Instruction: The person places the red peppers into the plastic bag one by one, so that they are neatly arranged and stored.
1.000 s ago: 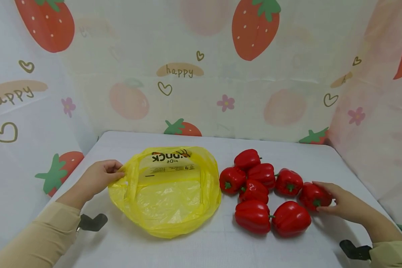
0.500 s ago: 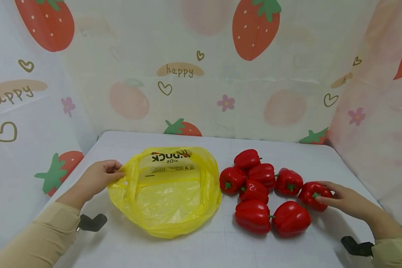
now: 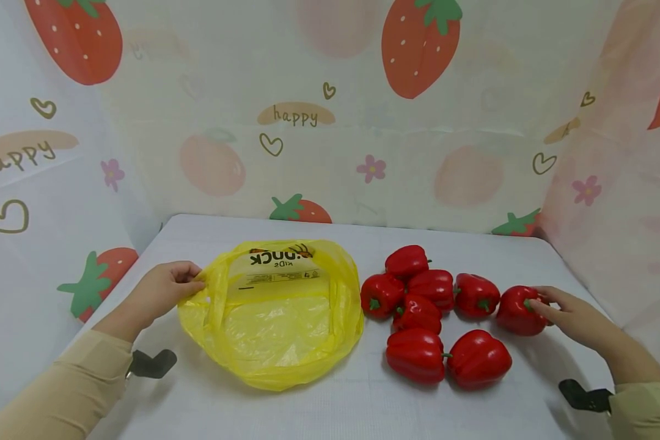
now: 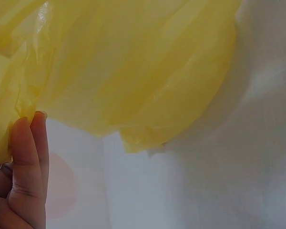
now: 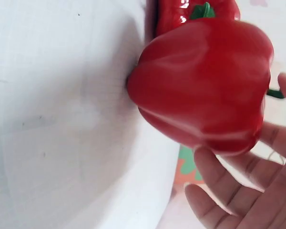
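Observation:
A yellow plastic bag lies spread open on the white table. My left hand pinches its left rim; in the left wrist view my fingertips press against the yellow bag. Several red bell peppers sit in a cluster to the right of the bag. My right hand holds the rightmost pepper at its right side. In the right wrist view that pepper sits between my thumb and fingers, its far side against the table.
Strawberry-print cloth walls close in the table at the back, left and right. Black wrist-camera mounts show at both sleeves. Bare table surface lies in front of the bag and peppers.
The right hand has turned the rightmost pepper and shifted it a little up and away from me. The left hand and the bag have stayed put.

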The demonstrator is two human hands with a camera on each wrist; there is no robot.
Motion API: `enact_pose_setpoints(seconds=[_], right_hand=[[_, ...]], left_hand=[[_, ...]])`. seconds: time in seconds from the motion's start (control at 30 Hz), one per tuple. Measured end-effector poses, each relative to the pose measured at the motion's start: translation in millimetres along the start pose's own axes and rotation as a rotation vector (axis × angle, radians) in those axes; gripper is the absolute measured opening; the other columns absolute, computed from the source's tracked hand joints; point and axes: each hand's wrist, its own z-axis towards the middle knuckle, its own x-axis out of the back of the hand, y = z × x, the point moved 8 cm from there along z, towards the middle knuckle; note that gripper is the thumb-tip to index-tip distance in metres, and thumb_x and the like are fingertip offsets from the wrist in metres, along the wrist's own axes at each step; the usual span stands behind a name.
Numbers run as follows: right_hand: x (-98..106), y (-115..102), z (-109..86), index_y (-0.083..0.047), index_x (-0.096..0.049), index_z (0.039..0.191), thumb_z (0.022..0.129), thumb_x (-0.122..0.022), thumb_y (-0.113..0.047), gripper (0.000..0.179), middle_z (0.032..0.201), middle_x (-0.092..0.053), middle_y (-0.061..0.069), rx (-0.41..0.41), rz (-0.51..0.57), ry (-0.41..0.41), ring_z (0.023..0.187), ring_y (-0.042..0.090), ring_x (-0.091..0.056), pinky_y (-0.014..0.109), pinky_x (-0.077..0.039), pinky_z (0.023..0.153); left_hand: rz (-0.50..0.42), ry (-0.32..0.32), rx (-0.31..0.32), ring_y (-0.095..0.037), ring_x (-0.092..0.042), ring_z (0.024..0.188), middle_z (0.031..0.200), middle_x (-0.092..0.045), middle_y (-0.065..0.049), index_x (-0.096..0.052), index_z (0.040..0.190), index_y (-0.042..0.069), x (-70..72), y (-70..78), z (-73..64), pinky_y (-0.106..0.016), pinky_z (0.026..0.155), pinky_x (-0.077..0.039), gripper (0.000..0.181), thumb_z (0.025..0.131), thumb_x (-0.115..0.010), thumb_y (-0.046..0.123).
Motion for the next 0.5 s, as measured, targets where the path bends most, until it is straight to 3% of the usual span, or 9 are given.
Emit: enact_pose_setpoints(seconds=[0.23,0.33,0.5], right_hand=[[0.1,10.2,4.5,0.005,-0.028,0.136,0.096,-0.04,-0.041,0.063,0.116,-0.047,0.029,-0.063,0.056,-0.016,0.087,0.023,-0.055,0.041,-0.049,0.072],[-1.0,12.8,5.0,0.004,-0.023,0.138,0.093,-0.043,-0.046,0.071,0.12,-0.041,0.032,-0.1,0.055,-0.024,0.093,0.031,-0.054,0.046,-0.048,0.074],[-2.1,13.7,5.8,0.004,-0.021,0.139,0.082,-0.059,-0.05,0.087,0.123,-0.035,0.035,-0.127,0.0,-0.016,0.105,0.048,-0.04,0.05,-0.049,0.07]], left_hand=[[0.01,-0.004,0.0,-0.02,-0.054,0.075,0.086,-0.06,-0.007,-0.061,0.1,0.005,-0.5,-0.5,1.5,-0.027,0.066,-0.048,0.021,0.087,-0.061,0.022],[0.012,-0.001,0.0,-0.02,-0.054,0.075,0.086,-0.06,-0.007,-0.061,0.1,0.005,-0.1,-1.7,1.6,-0.027,0.066,-0.048,0.02,0.087,-0.061,0.021],[0.017,0.006,0.001,-0.02,-0.054,0.075,0.086,-0.06,-0.007,-0.061,0.099,0.005,0.9,-2.3,0.8,-0.028,0.066,-0.047,0.02,0.087,-0.061,0.022]])
